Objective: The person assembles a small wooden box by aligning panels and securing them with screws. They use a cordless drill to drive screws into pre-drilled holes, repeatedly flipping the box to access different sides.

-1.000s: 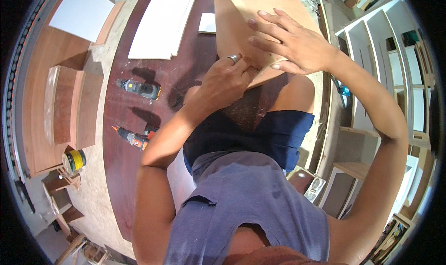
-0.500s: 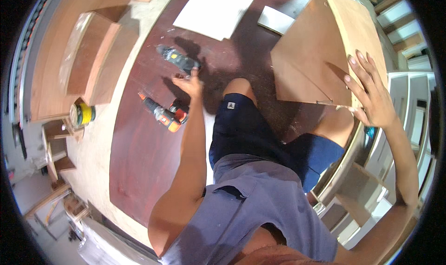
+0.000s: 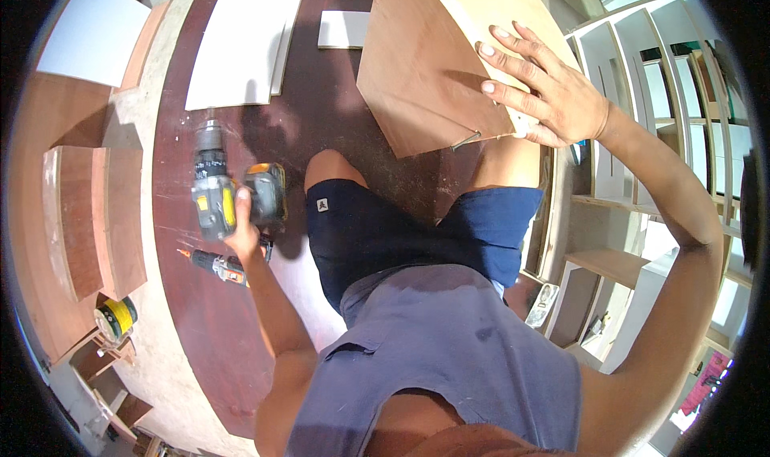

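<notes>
My left hand [image 3: 243, 234] is closed round the handle of a grey and black cordless drill [image 3: 212, 196] with yellow marks. Its chuck points away from me and its battery faces right; it appears lifted off the dark red board. My right hand [image 3: 549, 92] lies with fingers spread on the pale upper side of a wooden box-like piece [image 3: 433, 72], close to its near corner. A thin metal piece [image 3: 465, 140], perhaps a screw, sticks out by that corner. Below the held drill, an orange and black drill [image 3: 220, 267] rests on the board, partly behind my left forearm.
White panels [image 3: 241, 40] lie on the dark red board [image 3: 180, 329], with a small white piece [image 3: 343, 30] beside them. Wooden pieces [image 3: 76, 216] and a yellow-banded spool [image 3: 116, 319] are at left. White shelf frames [image 3: 609, 72] stand at right. My knees straddle the board's near middle.
My left hand has gripped the grey drill and raised it, turning its chuck away from me. My right hand stays on the wooden piece. The whole view has swung.
</notes>
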`<move>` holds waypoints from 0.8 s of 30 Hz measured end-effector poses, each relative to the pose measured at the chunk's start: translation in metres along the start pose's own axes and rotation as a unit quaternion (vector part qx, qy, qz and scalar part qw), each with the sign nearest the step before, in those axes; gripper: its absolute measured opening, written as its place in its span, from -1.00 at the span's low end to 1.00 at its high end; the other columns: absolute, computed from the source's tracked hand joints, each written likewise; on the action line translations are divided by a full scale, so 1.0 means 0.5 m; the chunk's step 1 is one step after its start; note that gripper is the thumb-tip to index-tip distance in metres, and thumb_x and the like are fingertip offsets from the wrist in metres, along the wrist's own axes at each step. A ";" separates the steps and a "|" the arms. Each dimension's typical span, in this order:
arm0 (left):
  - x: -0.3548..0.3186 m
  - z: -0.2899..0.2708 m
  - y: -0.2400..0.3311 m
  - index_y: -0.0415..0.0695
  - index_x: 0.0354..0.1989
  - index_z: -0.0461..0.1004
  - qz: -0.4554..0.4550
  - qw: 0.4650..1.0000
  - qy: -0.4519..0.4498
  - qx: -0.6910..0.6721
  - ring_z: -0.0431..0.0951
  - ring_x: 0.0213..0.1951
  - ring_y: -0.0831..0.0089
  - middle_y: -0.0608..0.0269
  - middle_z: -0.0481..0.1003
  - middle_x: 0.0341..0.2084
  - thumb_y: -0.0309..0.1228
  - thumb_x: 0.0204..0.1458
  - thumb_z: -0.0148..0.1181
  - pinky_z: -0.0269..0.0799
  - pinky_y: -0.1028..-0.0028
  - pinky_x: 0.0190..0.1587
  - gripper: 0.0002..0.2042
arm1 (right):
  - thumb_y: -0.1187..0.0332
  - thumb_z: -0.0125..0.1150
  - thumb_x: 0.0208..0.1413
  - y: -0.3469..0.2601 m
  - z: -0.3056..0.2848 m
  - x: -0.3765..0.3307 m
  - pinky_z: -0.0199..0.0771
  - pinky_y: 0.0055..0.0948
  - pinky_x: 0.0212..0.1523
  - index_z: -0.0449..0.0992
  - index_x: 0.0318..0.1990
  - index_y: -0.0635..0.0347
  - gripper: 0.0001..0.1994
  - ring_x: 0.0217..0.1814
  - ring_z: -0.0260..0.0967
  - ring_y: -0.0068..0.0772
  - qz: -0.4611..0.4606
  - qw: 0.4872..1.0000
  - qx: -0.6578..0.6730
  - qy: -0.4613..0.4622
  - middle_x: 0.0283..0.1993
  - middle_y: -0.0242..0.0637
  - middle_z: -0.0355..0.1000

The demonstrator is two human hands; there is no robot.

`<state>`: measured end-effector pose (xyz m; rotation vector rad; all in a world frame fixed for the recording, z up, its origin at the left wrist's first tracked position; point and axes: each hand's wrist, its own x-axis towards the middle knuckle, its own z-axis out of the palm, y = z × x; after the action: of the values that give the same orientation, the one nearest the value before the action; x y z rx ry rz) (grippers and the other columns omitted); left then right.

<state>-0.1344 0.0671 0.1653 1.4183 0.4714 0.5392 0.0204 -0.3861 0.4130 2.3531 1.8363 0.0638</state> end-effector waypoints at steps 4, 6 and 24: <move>-0.087 -0.007 0.104 -0.24 0.06 0.42 0.036 0.944 -0.326 0.043 0.56 -0.22 0.43 0.24 0.53 -0.25 -0.54 -0.01 0.30 0.49 0.40 -0.12 -0.59 | -0.09 -0.10 0.27 0.004 -0.003 0.009 -0.16 0.34 0.48 0.15 0.44 -0.08 -0.36 0.52 -0.05 0.32 -0.009 1.000 -0.009 -0.001 0.50 0.07 0.02; -0.121 0.038 0.124 -0.23 0.21 0.32 -0.011 0.932 -0.361 -0.031 0.57 -0.16 0.43 0.21 0.52 -0.12 -0.56 -0.09 0.35 0.51 0.37 -0.05 -0.40 | -0.08 -0.07 0.26 0.004 -0.001 0.009 -0.17 0.33 0.48 0.15 0.44 -0.07 -0.35 0.51 -0.05 0.32 -0.010 1.000 -0.002 0.010 0.50 0.07 0.02; -0.168 0.125 0.094 -0.18 0.30 0.19 -0.076 0.895 -0.429 -0.090 0.54 -0.34 0.52 0.29 0.52 -0.30 -0.42 -0.18 0.49 0.49 0.51 -0.28 -0.20 | -0.15 0.02 0.16 0.003 0.001 0.011 -0.12 0.35 0.46 0.18 0.43 -0.04 -0.27 0.50 -0.02 0.34 -0.008 1.000 -0.003 0.009 0.48 0.08 0.06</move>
<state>-0.1665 -0.0302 0.2171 1.2789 -0.1812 -0.1956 0.0234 -0.3814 0.4123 2.3420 1.8595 0.0875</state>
